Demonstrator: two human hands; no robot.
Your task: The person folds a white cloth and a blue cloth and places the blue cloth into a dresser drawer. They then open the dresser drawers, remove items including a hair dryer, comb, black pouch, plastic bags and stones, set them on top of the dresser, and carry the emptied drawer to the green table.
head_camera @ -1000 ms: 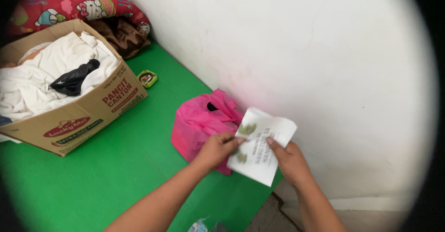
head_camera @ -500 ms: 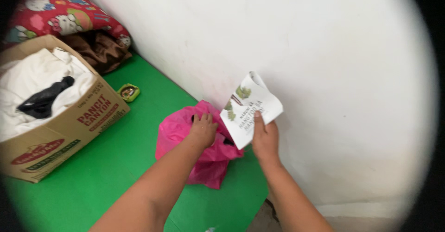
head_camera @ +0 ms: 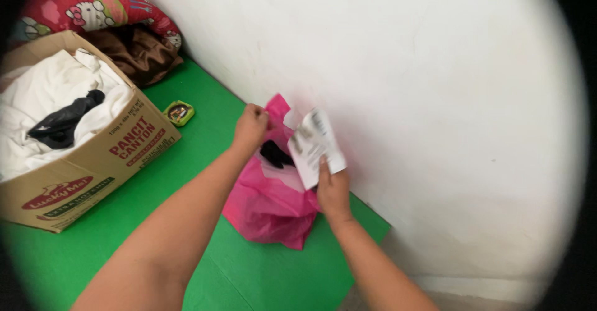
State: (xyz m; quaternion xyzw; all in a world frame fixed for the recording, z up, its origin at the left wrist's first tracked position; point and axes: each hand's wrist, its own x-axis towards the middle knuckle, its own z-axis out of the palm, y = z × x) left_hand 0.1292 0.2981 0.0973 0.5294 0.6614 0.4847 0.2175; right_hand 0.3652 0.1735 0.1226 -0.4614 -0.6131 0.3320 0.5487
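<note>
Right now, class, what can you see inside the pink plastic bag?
Through the opening of the pink plastic bag, held up by the left hand, something black shows. The pink plastic hides everything lower down.

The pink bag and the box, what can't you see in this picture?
Head view:
- Inside the pink bag: only something dark shows at its mouth; the bag's sides hide the rest.
- The paper in the right hand: blurred.
- The cardboard box: left part cut off by the picture's edge; white cloth covers what lies under it.
</note>
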